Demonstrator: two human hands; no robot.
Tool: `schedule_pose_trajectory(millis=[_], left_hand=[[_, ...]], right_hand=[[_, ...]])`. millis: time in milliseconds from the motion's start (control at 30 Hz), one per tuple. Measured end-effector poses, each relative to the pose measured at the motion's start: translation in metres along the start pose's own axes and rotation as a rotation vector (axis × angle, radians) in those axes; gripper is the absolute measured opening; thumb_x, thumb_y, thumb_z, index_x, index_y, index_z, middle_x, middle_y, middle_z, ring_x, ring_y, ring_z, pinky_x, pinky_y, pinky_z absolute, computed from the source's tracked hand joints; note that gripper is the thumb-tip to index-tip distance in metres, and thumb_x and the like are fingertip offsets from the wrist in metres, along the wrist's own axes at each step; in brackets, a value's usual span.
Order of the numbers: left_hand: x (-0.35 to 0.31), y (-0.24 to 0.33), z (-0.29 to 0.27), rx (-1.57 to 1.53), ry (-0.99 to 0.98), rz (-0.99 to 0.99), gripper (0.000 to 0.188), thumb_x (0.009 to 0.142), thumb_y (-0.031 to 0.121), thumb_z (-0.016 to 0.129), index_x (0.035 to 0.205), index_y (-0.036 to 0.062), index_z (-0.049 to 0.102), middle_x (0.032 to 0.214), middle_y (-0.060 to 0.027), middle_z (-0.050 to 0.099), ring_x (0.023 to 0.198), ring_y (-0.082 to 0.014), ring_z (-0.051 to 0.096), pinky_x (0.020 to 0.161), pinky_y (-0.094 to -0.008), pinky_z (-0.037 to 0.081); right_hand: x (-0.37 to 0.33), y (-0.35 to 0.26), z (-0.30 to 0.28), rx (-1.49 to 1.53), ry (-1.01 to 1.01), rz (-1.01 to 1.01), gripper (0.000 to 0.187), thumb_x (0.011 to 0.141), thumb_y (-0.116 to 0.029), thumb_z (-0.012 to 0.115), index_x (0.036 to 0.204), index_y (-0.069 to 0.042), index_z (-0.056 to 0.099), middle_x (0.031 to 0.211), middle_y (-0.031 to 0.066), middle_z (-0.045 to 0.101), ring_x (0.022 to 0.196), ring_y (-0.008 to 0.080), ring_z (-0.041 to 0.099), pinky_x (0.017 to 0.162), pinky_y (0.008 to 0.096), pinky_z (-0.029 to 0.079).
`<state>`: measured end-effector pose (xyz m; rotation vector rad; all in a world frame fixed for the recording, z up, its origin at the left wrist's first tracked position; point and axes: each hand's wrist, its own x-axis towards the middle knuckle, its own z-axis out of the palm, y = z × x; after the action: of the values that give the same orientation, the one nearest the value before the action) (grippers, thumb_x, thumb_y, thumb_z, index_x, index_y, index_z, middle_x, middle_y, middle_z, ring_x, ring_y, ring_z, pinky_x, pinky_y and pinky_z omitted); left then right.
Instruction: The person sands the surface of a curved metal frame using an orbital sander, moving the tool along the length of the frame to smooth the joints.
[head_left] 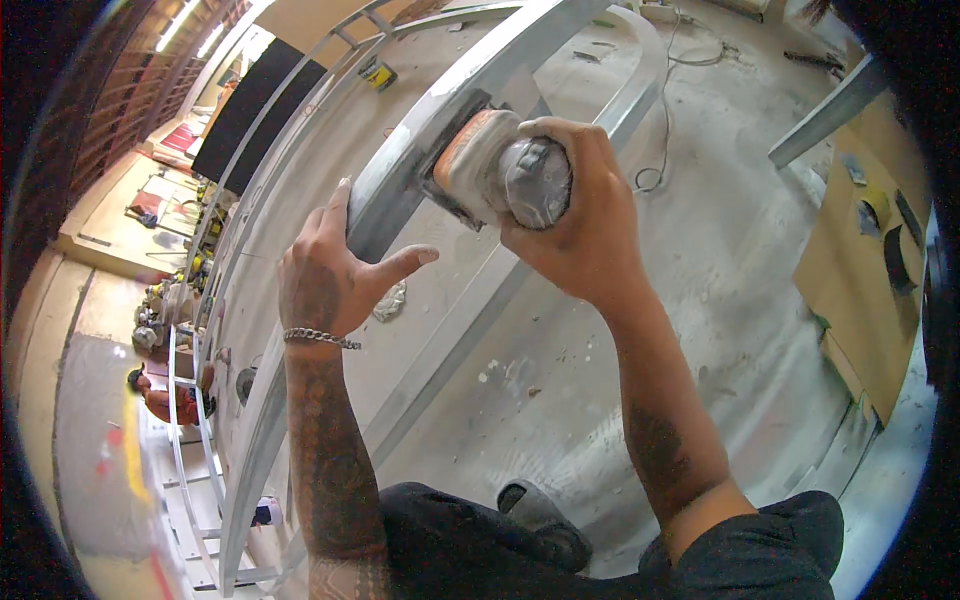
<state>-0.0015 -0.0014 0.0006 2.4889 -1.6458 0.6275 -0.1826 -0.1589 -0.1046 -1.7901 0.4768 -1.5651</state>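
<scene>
Sander [472, 163] against the grey frame [385, 205]

In the head view, I have the right hand [592, 215] wrapped around the rounded end of the sander, its pad flat on the frame's curved beam. My left hand [330, 268] holds no tool; its thumb is spread wide and its fingertips touch the beam's edge, just below the sander. A bucket [378, 74] stands on the dusty floor [720, 290] beyond; cardboard [845, 290] lies at right.

dusty plastic sander [483, 165], smooth metal-looking frame [392, 190], matt cardboard sheet [850, 290]
</scene>
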Motion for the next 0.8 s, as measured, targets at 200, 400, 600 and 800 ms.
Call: schedule_pose_trajectory(millis=[200,400,600,800], left_hand=[[-0.001,-0.001,0.003,0.008,0.010,0.008,0.121,0.061,0.080,0.083,0.137,-0.0101,0.057,0.114,-0.0285,0.070,0.102,-0.0382,0.073,0.087,-0.0490,0.058],[-0.002,0.000,0.003,0.028,0.028,0.030,0.121,0.061,0.079,0.083,0.137,-0.0106,0.057,0.114,-0.0293,0.070,0.102,-0.0384,0.073,0.088,-0.0485,0.058],[0.000,0.003,0.003,0.000,0.016,0.029,0.120,0.061,0.078,0.085,0.136,-0.0116,0.057,0.112,-0.0296,0.070,0.102,-0.0388,0.073,0.088,-0.0476,0.059],[-0.002,0.002,0.003,0.012,0.027,0.013,0.120,0.060,0.077,0.085,0.136,-0.0108,0.058,0.112,-0.0299,0.071,0.102,-0.0389,0.073,0.087,-0.0473,0.059]], right_hand=[[0.005,0.012,0.005,-0.019,0.085,-0.029,0.070,0.065,-0.011,0.085,0.128,-0.004,0.057,0.120,0.0167,0.064,0.111,0.0359,0.066,0.095,0.0421,0.053],[0.016,0.017,0.010,-0.060,0.209,0.031,0.071,0.068,-0.015,0.086,0.131,-0.003,0.055,0.119,0.0192,0.065,0.110,0.0340,0.067,0.095,0.0415,0.053],[0.021,0.004,0.009,-0.099,0.212,0.027,0.072,0.069,-0.017,0.089,0.131,-0.003,0.055,0.121,0.0197,0.065,0.111,0.0342,0.066,0.096,0.0413,0.053],[0.018,-0.004,0.016,-0.072,0.222,0.058,0.075,0.070,-0.018,0.088,0.134,-0.003,0.053,0.123,0.0192,0.062,0.113,0.0362,0.065,0.097,0.0419,0.053]])
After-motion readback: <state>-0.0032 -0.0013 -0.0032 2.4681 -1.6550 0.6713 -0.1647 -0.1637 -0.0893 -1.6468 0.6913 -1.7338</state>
